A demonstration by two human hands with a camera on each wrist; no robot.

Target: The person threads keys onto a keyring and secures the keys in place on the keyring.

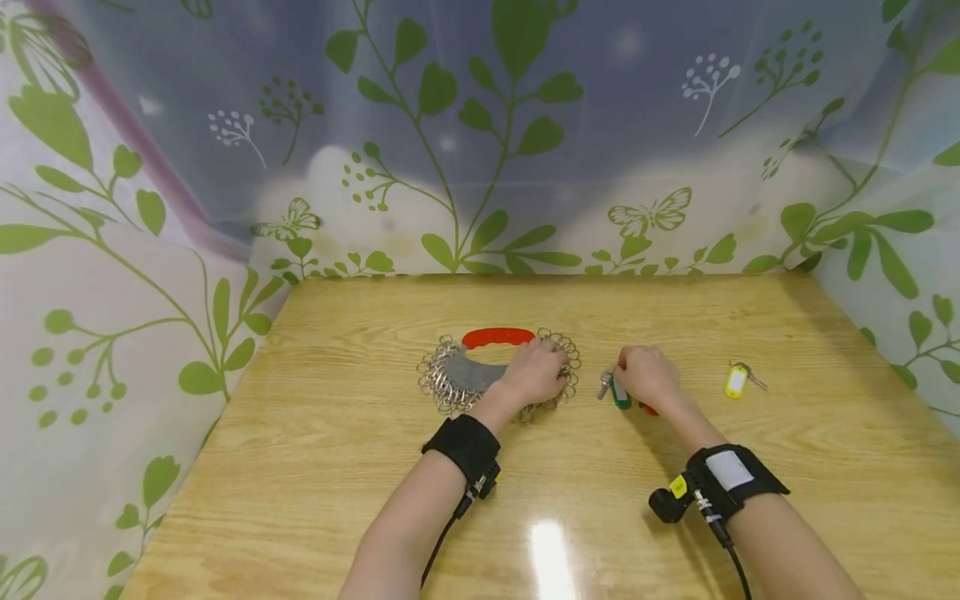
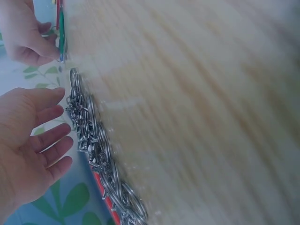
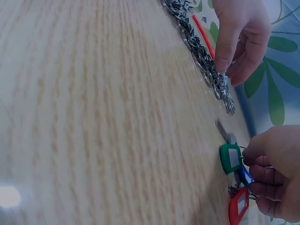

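Observation:
A grey crescent-shaped holder [image 1: 467,373] with a red grip handle [image 1: 498,337] lies flat, its edge crowded with metal rings [image 1: 444,392]. Over its right end is my left hand [image 1: 537,372], fingers loosely bent and thumb apart, fingertips close to the rings [image 2: 89,126]. To the right, my right hand [image 1: 649,375] pinches the rings of several tagged keys, low over the table. A green key tag [image 3: 230,158], a blue key tag [image 3: 245,176] and a red key tag [image 3: 239,206] hang from its fingers. A silver key [image 1: 604,383] shows beside the green tag.
A yellow key tag [image 1: 736,382] with its key lies farther right on the wooden table [image 1: 337,492]. Leaf-patterned curtains [image 1: 465,167] rise behind the table and at both sides. Black straps with small cameras and cables circle both wrists.

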